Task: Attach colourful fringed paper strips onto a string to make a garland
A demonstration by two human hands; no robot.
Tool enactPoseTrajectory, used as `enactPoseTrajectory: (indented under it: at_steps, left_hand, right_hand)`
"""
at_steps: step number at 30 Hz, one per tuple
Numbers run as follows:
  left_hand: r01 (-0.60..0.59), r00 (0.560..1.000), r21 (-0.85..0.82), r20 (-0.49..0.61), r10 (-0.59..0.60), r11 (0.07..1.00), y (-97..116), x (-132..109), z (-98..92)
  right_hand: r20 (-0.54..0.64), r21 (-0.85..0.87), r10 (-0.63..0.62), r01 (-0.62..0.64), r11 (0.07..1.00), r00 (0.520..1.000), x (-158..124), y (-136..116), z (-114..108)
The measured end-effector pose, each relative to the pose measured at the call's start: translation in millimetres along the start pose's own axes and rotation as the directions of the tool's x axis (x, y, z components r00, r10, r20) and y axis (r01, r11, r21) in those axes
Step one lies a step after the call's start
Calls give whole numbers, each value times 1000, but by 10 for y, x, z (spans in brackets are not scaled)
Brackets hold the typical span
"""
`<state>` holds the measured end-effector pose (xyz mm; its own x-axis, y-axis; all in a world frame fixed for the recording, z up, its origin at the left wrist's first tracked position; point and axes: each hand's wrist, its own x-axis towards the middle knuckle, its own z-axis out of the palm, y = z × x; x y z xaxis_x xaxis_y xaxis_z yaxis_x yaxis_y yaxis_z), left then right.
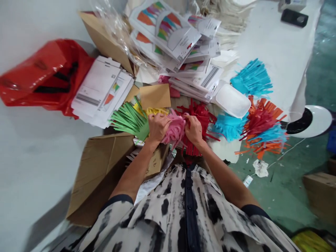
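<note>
My left hand (159,127) and my right hand (193,130) both grip a bunch of pink paper fringe (174,128) between them, in front of my chest. A red paper fringe (197,117) lies directly behind my right hand and partly under the pink bunch. Near my left hand are a green paper fringe (130,120) and a yellow paper fringe (151,111). Farther right lie a blue paper fringe (228,126), another blue fringe (252,79), and a tangled orange, red and blue fringe pile (262,127).
Stacks of printed white card packaging (162,31) rise beyond my hands, beside a kraft envelope (154,96) and a white plastic tray (232,100). A red plastic bag (44,75) lies at left. An opened cardboard box (98,178) sits below my left arm. Green floor (283,175) shows at right.
</note>
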<state>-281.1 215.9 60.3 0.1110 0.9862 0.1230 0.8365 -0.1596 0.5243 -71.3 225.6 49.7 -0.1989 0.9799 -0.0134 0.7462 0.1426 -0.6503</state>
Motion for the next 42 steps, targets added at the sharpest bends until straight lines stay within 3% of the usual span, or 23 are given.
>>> enactPoseTrajectory:
  at_steps: [7, 13, 18, 21, 24, 28, 32, 35, 39, 42]
  left_hand:
    - [-69, 998, -16, 3, 69, 998, 114, -37, -76]
    - [-141, 990, 7, 7, 141, 990, 169, -39, -257]
    - [-112, 993, -25, -34, 111, 993, 164, -55, -371]
    - [-60, 996, -77, -64, 55, 995, 128, -70, -394]
    - [19, 988, -224, -143, -52, 974, 56, -130, -357]
    - [128, 936, -458, -236, -259, 880, -56, -304, -218]
    - [207, 889, -517, -255, -380, 830, -81, -463, -191]
    - [205, 861, -464, -333, -385, 862, 13, -499, -367]
    - [69, 879, -408, -407, -249, 910, 289, -388, -658]
    - [22, 921, -559, -311, -234, 829, 530, -177, -750]
  right_hand:
    - [-71, -203, -109, 92, 975, 992, -190, -190, -102]
    - [-80, -256, -237, 210, 944, 968, -54, -368, -93]
    - [20, -253, -369, 362, 897, 929, 75, -404, -239]
    - [75, -237, -383, 390, 890, 921, 108, -452, -372]
    - [51, -194, -337, 340, 920, 940, 109, -512, -473]
    - [-2, -114, -312, 309, 944, 950, 93, -562, -527]
    - [-94, -80, -318, 311, 947, 944, 112, -625, -574]
    - [-158, -56, -320, 315, 948, 934, 144, -739, -680]
    - [-243, -31, -350, 353, 935, 905, 169, -943, -893]
    - [-307, -27, -360, 370, 929, 881, 164, -1037, -1033]
